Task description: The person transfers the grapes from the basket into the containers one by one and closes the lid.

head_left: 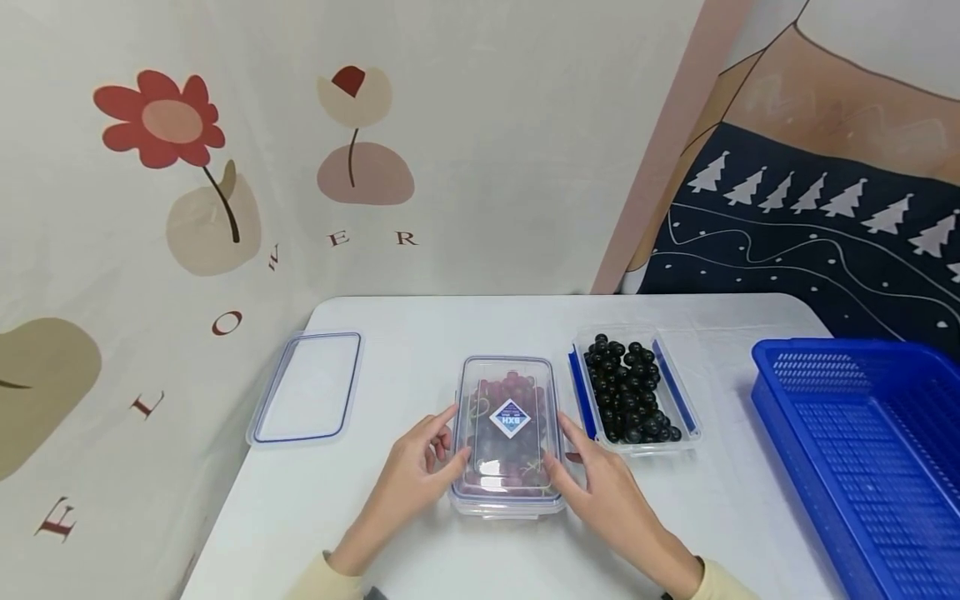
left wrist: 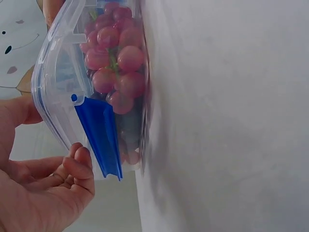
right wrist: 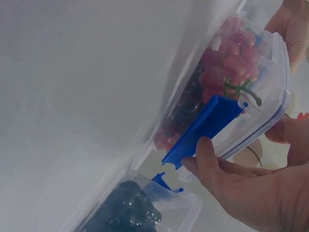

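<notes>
A clear lidded container (head_left: pixel 510 467) with red and dark grapes (left wrist: pixel 120 60) inside lies flat on the table between both hands. Its transparent lid (head_left: pixel 486 368) bears a blue diamond label. My left hand (head_left: pixel 417 467) holds the left side, thumb on the lid's edge, curled fingers by a lowered blue latch (left wrist: pixel 100 137). From the right side, my right hand (head_left: pixel 607 492) grips the container, its thumb on the lid and its fingertips against another blue latch (right wrist: pixel 205 128) that hangs down and outward.
Right of the lidded container, an open clear container (head_left: pixel 660 450) holds black grapes (head_left: pixel 630 392), its blue latches folded out. A loose clear lid (head_left: pixel 303 387) with a blue-edged rim lies at the left. A blue plastic basket (head_left: pixel 795 450) stands at the right edge of the white table (head_left: pixel 420 325).
</notes>
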Available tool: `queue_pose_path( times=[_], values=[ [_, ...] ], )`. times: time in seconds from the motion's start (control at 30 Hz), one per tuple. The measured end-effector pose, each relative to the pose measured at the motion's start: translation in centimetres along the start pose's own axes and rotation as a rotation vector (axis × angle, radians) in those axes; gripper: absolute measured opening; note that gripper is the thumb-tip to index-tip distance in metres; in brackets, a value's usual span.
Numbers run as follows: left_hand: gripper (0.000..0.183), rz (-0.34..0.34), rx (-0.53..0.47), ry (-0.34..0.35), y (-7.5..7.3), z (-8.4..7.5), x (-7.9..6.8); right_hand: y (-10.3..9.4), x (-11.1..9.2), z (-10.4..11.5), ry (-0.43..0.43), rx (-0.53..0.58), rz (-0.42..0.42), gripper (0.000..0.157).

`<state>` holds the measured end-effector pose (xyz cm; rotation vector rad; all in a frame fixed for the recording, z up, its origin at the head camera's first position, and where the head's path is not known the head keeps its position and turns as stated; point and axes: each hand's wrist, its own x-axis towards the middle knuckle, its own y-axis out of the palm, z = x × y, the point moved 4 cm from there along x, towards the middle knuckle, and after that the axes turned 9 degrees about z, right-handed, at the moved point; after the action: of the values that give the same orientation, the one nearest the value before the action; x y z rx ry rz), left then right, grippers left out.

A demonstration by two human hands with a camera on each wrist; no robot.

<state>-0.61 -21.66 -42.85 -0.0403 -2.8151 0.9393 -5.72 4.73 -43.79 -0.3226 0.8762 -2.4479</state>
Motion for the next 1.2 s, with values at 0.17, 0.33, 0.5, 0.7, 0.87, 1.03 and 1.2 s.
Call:
queue_pose_path(
  times=[0.17,0.33,0.5,0.7,0.87,1.03,1.2],
  values=[
    [0.060,-0.001,0.026,0.015,0.2,-0.2,0.2,-0.2,0.6,0.2,0.010,-0.023,0.046,0.071],
    [0.063,0.030,0.047,-0.010,0.5,-0.2,-0.1,-0.1,0.4,0.4,0.010,-0.083,0.060,0.074],
    [0.064,0.026,0.052,0.013,0.7,-0.4,-0.8,0.0,-0.5,0.6,0.003,-0.138,0.051,0.074],
    [0.062,-0.054,0.104,0.130,1.1,0.7,-1.2,0.0,-0.4,0.7,0.017,-0.136,0.021,0.068],
    [0.082,0.034,-0.105,-0.097,1.0,1.1,-1.2,-0.1,0.9,-0.2,0.139,0.129,0.117,0.083],
    [0.099,0.210,-0.419,-0.386,0.8,1.7,-1.0,0.8,1.8,-3.6,0.273,0.350,0.207,0.114],
    [0.085,0.187,-0.510,-0.385,1.0,2.1,-0.7,1.3,2.0,-5.2,0.215,0.331,0.172,0.106]
  ],
)
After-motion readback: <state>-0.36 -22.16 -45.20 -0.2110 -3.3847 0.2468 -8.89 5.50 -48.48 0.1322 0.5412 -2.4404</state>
